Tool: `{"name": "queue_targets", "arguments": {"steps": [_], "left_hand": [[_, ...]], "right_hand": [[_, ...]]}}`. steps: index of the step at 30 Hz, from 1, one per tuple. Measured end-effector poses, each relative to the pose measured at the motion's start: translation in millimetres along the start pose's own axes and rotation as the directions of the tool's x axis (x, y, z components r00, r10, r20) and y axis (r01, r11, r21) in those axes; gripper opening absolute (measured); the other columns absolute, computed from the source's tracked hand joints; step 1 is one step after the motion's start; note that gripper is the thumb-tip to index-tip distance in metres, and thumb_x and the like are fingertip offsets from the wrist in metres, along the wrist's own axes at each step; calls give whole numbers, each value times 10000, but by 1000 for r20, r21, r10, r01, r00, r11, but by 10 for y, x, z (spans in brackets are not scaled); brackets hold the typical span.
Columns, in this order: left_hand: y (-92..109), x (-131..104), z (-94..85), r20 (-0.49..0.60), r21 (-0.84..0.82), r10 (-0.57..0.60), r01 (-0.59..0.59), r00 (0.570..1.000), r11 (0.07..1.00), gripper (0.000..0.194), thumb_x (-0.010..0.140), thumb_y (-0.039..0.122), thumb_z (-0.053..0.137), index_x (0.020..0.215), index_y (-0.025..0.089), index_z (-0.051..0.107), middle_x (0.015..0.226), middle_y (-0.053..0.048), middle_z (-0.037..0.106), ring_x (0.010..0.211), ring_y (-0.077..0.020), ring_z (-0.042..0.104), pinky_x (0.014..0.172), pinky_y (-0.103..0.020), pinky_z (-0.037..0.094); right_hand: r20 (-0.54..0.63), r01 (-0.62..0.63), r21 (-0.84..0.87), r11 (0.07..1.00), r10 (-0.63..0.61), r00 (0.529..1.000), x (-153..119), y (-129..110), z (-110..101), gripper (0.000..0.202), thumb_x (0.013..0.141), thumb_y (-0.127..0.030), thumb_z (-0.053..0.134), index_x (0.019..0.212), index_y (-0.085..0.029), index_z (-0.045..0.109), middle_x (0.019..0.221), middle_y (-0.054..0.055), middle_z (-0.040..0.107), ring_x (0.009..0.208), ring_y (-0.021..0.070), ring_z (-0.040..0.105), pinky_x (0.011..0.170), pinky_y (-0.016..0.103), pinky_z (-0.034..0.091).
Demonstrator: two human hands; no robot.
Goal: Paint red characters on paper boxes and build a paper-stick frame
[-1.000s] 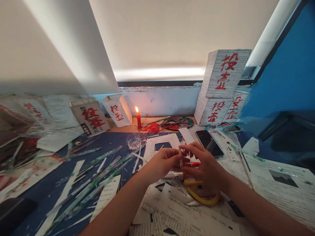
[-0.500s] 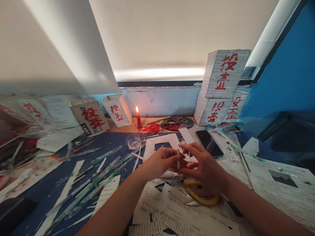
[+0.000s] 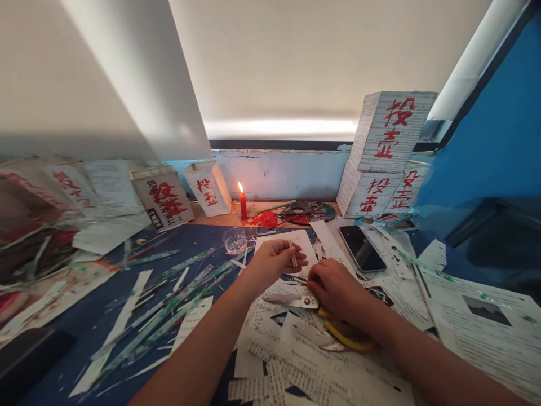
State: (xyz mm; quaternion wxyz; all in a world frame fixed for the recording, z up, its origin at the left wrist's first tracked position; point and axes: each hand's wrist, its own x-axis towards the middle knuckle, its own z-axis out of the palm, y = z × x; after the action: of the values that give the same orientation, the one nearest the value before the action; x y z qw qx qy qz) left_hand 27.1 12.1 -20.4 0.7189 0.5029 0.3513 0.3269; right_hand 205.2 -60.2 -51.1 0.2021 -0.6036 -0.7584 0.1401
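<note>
Small pale sticks (image 3: 293, 255) are pinched upright between the thumb and fingers of my left hand (image 3: 276, 259), over the white paper on the table. My right hand (image 3: 332, 282) is lower and to the right, its fingers curled down over the papers; what they hold, if anything, is hidden. Just left of its fingertips lies a utility knife (image 3: 293, 300) with a pale body. Yellow-handled scissors (image 3: 349, 338) lie under my right wrist, partly covered by it.
A lit red candle (image 3: 243, 206) stands at the back beside a clear round dish (image 3: 234, 241). A phone (image 3: 362, 248) lies right of my hands. Paper boxes with red characters (image 3: 393, 132) are stacked at back right; strips (image 3: 169, 310) litter the left.
My left hand has moved slightly left and up with the sticks. My right hand has come away from them, moved down, and its fingers have curled.
</note>
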Motion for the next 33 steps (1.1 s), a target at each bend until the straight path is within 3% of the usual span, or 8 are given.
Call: {"name": "queue_targets", "arguments": {"steps": [5,8,12,16,20,25,30,33], "left_hand": [[11,-16,28,-30,-58,65,-66,997,996,203,855,307,736,899,126,656,889,-114,761,876,-225,743,880,-402,584],[25,-27,47,-27,-85,69,-71,997,994,196,873,299,716,916,118,655,912,-129,761,896,-233,744,880,-395,584],[-12,-38,111,42,-80,37,-33,998,996,203,853,301,732,925,122,667,931,-129,758,900,-237,743,862,-390,581],[-53,-55,189,130,-31,40,-36,991,999,249,816,354,768,896,127,705,895,-97,748,840,-204,726,837,-364,576],[-67,-71,241,144,41,60,-66,988,997,243,821,366,761,871,130,734,847,-71,731,788,-172,690,838,-357,570],[-90,-51,253,102,62,53,-60,993,996,235,815,363,763,841,132,730,792,-47,708,732,-147,661,771,-307,561],[-90,-11,212,31,35,70,-71,997,997,279,788,397,783,814,136,691,768,-41,703,681,-143,657,742,-317,568],[-71,-16,195,16,25,72,-72,997,997,281,775,388,796,812,137,677,763,-38,703,674,-147,662,745,-332,575]], "right_hand": [[-78,-63,54,997,67,995,16,105,-119,154,956,-251,527,893,-177,646,911,82,691,869,219,615,796,347,468],[-127,-134,236,962,168,978,-7,198,-271,225,993,-356,478,923,-192,614,863,55,684,769,192,618,719,327,480],[-98,-104,639,762,215,972,-58,207,-382,207,948,-410,583,967,-204,602,911,40,690,860,185,644,768,305,508],[-59,-74,758,648,181,982,-98,88,-354,227,919,-420,644,995,-208,616,920,30,689,847,171,637,727,286,520],[-65,-69,724,686,168,984,-107,18,-298,227,918,-436,640,953,-212,632,860,20,674,768,163,616,659,281,512],[-97,-38,444,895,91,991,-176,23,-393,129,920,-357,632,941,-230,633,855,4,660,756,156,603,681,285,485],[174,20,131,991,-43,984,-327,73,-582,252,787,-324,755,991,-244,628,982,19,656,860,191,602,745,308,472],[203,-4,95,995,-15,979,-340,77,-584,194,810,-324,730,957,-245,631,918,14,673,801,188,605,694,298,463]]}}
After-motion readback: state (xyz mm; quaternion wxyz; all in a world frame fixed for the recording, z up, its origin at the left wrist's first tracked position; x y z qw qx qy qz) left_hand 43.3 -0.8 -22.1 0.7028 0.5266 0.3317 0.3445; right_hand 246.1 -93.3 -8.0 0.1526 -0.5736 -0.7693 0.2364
